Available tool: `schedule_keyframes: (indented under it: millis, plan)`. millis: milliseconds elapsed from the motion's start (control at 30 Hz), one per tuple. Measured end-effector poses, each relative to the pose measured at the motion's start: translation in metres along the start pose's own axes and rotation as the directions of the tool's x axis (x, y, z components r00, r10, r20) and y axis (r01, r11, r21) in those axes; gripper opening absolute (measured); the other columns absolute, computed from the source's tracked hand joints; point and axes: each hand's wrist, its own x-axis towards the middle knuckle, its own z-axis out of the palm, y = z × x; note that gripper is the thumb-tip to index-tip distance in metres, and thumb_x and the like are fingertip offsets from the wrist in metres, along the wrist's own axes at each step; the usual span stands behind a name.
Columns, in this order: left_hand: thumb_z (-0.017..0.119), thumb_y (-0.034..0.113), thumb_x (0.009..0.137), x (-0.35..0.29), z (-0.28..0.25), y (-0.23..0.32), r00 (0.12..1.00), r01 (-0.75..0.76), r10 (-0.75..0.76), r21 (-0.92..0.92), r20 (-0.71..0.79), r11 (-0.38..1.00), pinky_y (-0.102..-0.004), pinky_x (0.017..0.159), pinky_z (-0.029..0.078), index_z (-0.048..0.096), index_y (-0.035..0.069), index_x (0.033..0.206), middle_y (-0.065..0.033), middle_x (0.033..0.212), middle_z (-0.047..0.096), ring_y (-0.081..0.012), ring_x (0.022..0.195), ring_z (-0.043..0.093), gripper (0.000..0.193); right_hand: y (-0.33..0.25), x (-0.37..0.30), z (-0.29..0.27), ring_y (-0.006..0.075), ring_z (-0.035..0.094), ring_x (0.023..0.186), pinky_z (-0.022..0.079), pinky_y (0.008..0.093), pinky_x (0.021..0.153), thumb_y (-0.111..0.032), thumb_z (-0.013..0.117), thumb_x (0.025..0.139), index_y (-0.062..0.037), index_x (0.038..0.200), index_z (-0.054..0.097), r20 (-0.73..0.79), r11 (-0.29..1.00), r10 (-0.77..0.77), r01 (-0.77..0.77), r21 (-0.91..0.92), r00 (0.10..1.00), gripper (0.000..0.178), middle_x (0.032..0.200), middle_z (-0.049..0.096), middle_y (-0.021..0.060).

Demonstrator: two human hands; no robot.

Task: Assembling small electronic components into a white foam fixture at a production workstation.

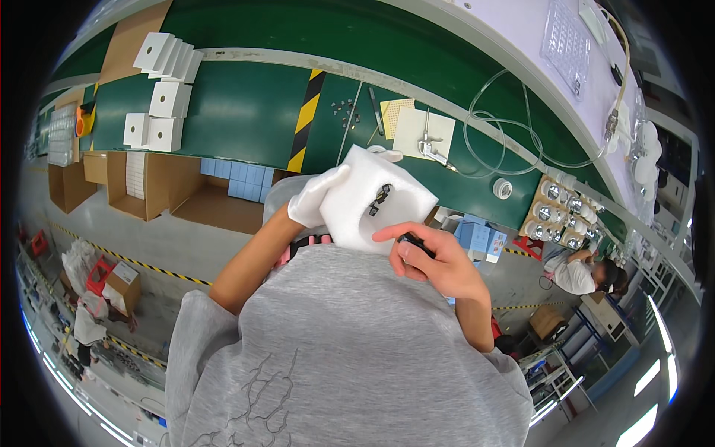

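Observation:
My left hand (319,197), in a white glove, holds a white foam block (344,200) from its left side, close in front of my grey top. A round hollow opens in the block's face toward me. Several small black pieces (380,200) show in that hollow, their exact kind too small to tell. My bare right hand (441,262) is at the block's near right side, its fingers closed around a small black object (414,243) whose kind I cannot make out. The right index finger stretches to the lower edge of the hollow.
The green bench (246,104) carries a metal spray gun (428,143) on a pale sheet, clear tubing (477,156), small dark parts (345,112) and a white ring (502,188). Right, a tray (538,212) holds shiny domes. Left are white boxes (170,99) and cartons (216,216). People (577,272) sit farther off.

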Motion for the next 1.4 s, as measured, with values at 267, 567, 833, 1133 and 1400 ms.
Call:
schedule_keyframes:
  millis: [267, 567, 833, 1133, 1400]
  plan:
    - [0.045, 0.056, 0.099, -0.007, -0.007, -0.003, 0.997, 0.070, -0.070, -0.016, -0.035, 0.997, -0.0352, 0.110, 0.039, 0.027, -0.001, 0.155, -0.0139, 0.152, 0.042, -0.0217, 0.131, 0.049, 0.081, 0.000, 0.001, 0.001, 0.0034, 0.039, 0.058, 0.033, 0.0188, 0.054, -0.013, 0.041, 0.106, -0.0026, 0.131, 0.058, 0.017, 0.998, 0.038, -0.037, -0.056, 0.999, 0.032, 0.076, 0.058, -0.0006]
    - [0.044, 0.056, 0.099, -0.005, -0.007, -0.003, 0.999, 0.050, -0.050, 0.025, -0.016, 0.998, -0.0342, 0.110, 0.039, 0.028, -0.001, 0.155, -0.0139, 0.153, 0.040, -0.0211, 0.132, 0.048, 0.082, 0.002, 0.002, 0.004, 0.0051, 0.042, 0.061, 0.037, 0.0216, 0.058, -0.011, 0.041, 0.104, -0.0063, 0.139, 0.055, -0.019, 0.984, -0.006, 0.002, -0.179, 1.000, 0.038, 0.071, 0.055, -0.0019]
    - [0.046, 0.060, 0.096, -0.005, -0.006, -0.003, 0.998, 0.055, -0.055, 0.053, 0.001, 0.997, -0.0335, 0.114, 0.034, 0.023, -0.001, 0.156, -0.0136, 0.156, 0.036, -0.0210, 0.137, 0.043, 0.088, 0.009, 0.002, 0.004, 0.0055, 0.043, 0.063, 0.038, 0.0222, 0.058, -0.008, 0.042, 0.103, -0.0089, 0.155, 0.037, -0.055, 0.961, -0.033, 0.017, -0.275, 0.998, 0.052, 0.070, 0.053, -0.0010]
    - [0.044, 0.058, 0.097, -0.006, -0.013, -0.003, 0.997, 0.081, -0.081, 0.025, -0.004, 0.996, -0.0331, 0.113, 0.034, 0.024, -0.001, 0.156, -0.0135, 0.156, 0.036, -0.0205, 0.137, 0.043, 0.086, 0.005, 0.001, 0.007, 0.0056, 0.043, 0.063, 0.036, 0.0216, 0.057, -0.008, 0.042, 0.103, -0.0044, 0.144, 0.048, -0.089, 0.979, -0.038, 0.019, -0.202, 0.995, 0.041, 0.071, 0.053, -0.0005]
    - [0.044, 0.054, 0.099, -0.004, -0.002, 0.001, 1.000, 0.002, -0.002, 0.000, 0.004, 1.000, -0.0332, 0.111, 0.036, 0.026, -0.003, 0.154, -0.0145, 0.153, 0.040, -0.0205, 0.134, 0.046, 0.081, -0.002, -0.003, 0.005, 0.0068, 0.049, 0.063, 0.040, 0.0235, 0.061, -0.012, 0.047, 0.103, -0.0022, 0.110, 0.063, -0.106, 0.989, 0.020, -0.036, -0.144, 0.994, 0.019, 0.066, 0.054, -0.0004]
